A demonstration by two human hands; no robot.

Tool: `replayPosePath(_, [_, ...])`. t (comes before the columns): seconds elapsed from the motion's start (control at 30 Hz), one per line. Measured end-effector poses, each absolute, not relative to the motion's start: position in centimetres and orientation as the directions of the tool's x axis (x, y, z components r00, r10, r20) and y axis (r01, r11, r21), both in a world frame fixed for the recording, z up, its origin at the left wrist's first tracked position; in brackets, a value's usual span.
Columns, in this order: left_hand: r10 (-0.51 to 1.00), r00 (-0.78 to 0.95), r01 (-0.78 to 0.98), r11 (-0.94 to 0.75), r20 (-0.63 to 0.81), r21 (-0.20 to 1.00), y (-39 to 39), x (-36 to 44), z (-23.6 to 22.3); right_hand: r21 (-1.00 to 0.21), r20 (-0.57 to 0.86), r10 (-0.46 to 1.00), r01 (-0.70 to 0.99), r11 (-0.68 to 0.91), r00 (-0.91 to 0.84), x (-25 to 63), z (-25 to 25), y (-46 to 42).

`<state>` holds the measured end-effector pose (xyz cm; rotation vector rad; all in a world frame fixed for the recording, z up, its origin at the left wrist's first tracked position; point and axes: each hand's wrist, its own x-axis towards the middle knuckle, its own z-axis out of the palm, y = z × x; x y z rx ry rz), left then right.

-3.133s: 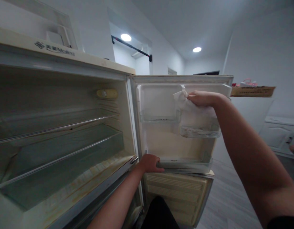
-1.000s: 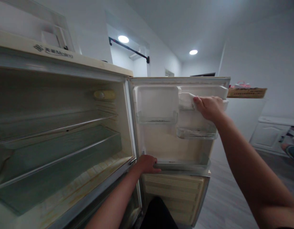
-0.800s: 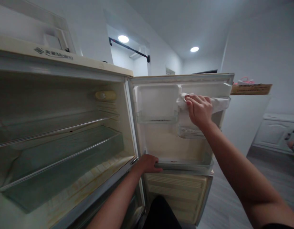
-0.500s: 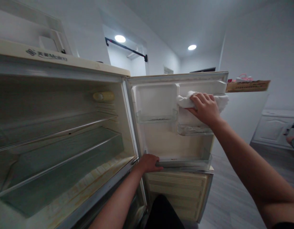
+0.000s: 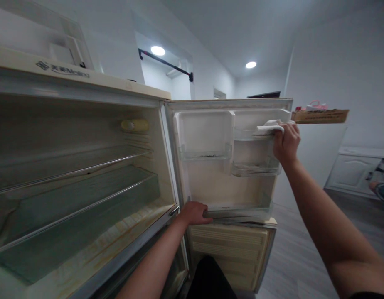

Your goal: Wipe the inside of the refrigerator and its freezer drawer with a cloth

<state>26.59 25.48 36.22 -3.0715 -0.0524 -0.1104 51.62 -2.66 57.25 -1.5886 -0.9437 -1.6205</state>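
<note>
A white cloth (image 5: 269,128) is bunched in my right hand (image 5: 288,142), its fingers closed around it at the outer end of the upper right door shelf (image 5: 243,135). My left hand (image 5: 195,212) grips the bottom door shelf (image 5: 238,215) close to the hinge side, thumb along its front and fingers curled, partly hidden. The refrigerator door (image 5: 207,180) stands wide open, with clear plastic shelves on its inner face. To the left is the refrigerator's interior, with a glass shelf (image 5: 70,168) and a greenish clear drawer (image 5: 86,224). Yellowish stains mark its floor.
Below, the lower door (image 5: 229,253) also stands open, with my dark-clothed knee (image 5: 210,278) before it. A cardboard box (image 5: 323,116) sits on a white surface behind the door. A white cabinet (image 5: 350,168) stands at the far right.
My right hand has slid the cloth rightward along the upper door shelf to its outer end, and the wrist has turned. The door has shifted slightly. My left hand stays in place.
</note>
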Motion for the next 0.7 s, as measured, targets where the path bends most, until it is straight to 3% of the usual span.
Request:
replayPosePath(0.2, [0.040,0.998,0.043,-0.998,0.055,-0.055,25.4,26.4,36.5,-0.030,0.982,-0.188,0.942,-0.333,-0.035,49.5,56.0,-0.8])
replayPosePath(0.37, [0.039,0.998,0.042,-0.997,0.057,-0.060,25.6,26.4,36.3,-0.083,0.979,-0.201,0.951,-0.299,0.022,46.7,53.9,-0.2])
replayPosePath(0.47, [0.035,0.997,0.038,-0.998,0.063,-0.056,25.7,26.4,36.2,-0.048,0.998,-0.050,0.921,-0.387,0.031,45.3,52.7,0.0])
replayPosePath(0.53, [0.034,0.998,0.037,-0.998,0.060,-0.054,25.7,26.4,36.2,0.051,0.993,0.121,0.902,-0.429,0.002,44.2,52.3,0.2])
replayPosePath(0.63, [0.044,0.998,0.046,-0.998,0.040,-0.051,25.6,26.4,36.3,0.189,0.945,0.325,0.886,-0.424,-0.046,42.5,52.5,0.9])
replayPosePath(0.7, [0.050,0.998,0.051,-0.997,0.034,-0.052,25.6,26.3,36.4,0.217,0.913,0.406,0.890,-0.400,-0.040,41.6,53.0,1.7])
